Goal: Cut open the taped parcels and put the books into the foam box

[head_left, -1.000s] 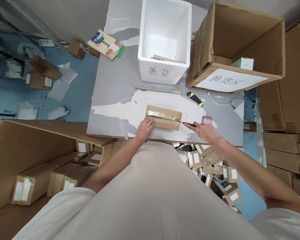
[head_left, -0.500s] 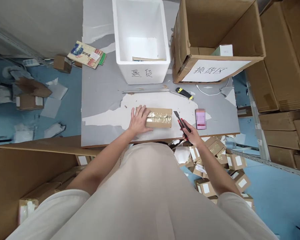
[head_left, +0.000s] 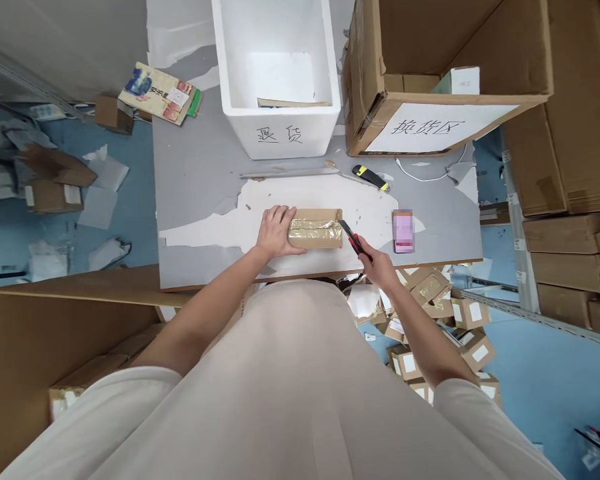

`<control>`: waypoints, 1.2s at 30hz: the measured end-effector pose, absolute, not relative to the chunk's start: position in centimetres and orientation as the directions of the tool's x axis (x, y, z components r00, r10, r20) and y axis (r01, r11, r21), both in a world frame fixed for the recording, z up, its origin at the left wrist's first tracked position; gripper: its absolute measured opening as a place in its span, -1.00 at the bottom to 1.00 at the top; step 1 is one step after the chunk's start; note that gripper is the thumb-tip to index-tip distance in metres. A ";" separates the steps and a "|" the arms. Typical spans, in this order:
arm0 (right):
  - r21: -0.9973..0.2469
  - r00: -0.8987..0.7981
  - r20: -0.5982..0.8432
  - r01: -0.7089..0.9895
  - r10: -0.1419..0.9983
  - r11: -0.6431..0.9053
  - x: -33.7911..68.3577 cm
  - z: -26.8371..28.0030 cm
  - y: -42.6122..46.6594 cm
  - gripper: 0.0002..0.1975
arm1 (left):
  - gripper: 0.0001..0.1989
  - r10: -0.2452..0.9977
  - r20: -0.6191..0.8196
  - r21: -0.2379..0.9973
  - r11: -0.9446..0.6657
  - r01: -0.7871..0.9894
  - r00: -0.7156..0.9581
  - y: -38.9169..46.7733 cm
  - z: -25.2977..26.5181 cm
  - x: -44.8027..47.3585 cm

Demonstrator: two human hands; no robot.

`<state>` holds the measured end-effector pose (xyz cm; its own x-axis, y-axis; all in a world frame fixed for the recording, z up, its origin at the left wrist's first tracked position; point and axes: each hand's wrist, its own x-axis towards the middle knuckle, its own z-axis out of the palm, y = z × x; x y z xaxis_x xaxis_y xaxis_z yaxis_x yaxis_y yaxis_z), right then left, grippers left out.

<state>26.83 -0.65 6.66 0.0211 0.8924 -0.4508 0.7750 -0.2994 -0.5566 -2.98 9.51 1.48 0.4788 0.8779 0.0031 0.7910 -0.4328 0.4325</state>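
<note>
A small brown cardboard parcel [head_left: 316,229] sealed with shiny clear tape lies on the grey table [head_left: 195,193], near its front edge. My left hand [head_left: 275,231] rests flat on the parcel's left end, pressing it down. My right hand [head_left: 377,265] grips a red and black utility knife [head_left: 351,237]. The blade tip touches the parcel's right end.
Behind the parcel stand a white foam box [head_left: 275,80] and a large open cardboard box [head_left: 430,73] with a paper label. A yellow cutter [head_left: 370,177], a cable and a phone [head_left: 403,231] lie to the right. Big cartons of small boxes flank me; scraps litter the blue floor.
My right hand brought the knife from beside the parcel in to its right end. My left hand shifted from spread fingers to a flat press on the left end. The view moved slightly.
</note>
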 end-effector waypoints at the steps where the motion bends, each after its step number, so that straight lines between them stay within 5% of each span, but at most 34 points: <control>1: -0.462 0.033 -0.434 0.850 0.900 -0.254 26.3 7.3 -0.8 -0.45 | 0.09 0.880 0.006 0.435 -0.431 0.791 0.476 9.5 1.4 -3.0; 7: -0.012 0.095 -0.467 0.993 0.879 -0.113 22.7 9.2 -0.7 -0.40 | 0.06 0.880 0.007 0.449 -0.427 0.785 0.475 9.3 1.3 -3.0; 14: 0.029 0.096 -0.533 0.995 0.841 -0.095 22.6 9.7 -0.9 -0.37 | 0.08 0.879 0.015 0.475 -0.425 0.771 0.476 9.4 1.0 -3.1; 18: -0.081 0.032 -0.502 0.993 0.864 -0.084 23.1 9.7 -0.3 -0.41 | 0.08 0.881 0.012 0.471 -0.422 0.775 0.473 9.4 1.0 -3.0; 23: -0.360 -0.027 -0.502 0.915 0.864 -0.181 24.6 9.4 -0.4 -0.41 | 0.10 0.877 0.007 0.475 -0.426 0.770 0.481 9.4 1.2 -2.8; 30: -0.664 -0.050 -0.577 0.609 0.815 -0.433 26.6 7.4 -2.9 -0.37 | 0.11 0.871 0.015 0.459 -0.442 0.771 0.491 9.3 1.1 -2.9; 36: -0.761 -0.096 -0.612 0.341 0.785 -0.552 27.9 4.8 -4.0 -0.30 | 0.09 0.853 0.027 0.474 -0.470 0.745 0.521 9.5 1.0 -2.9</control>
<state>27.92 -4.04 4.79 -0.0962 0.7848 -0.6123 0.3414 -0.5518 -0.7609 -2.89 9.47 1.02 0.5209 0.8532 0.0273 0.7448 -0.4699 0.4737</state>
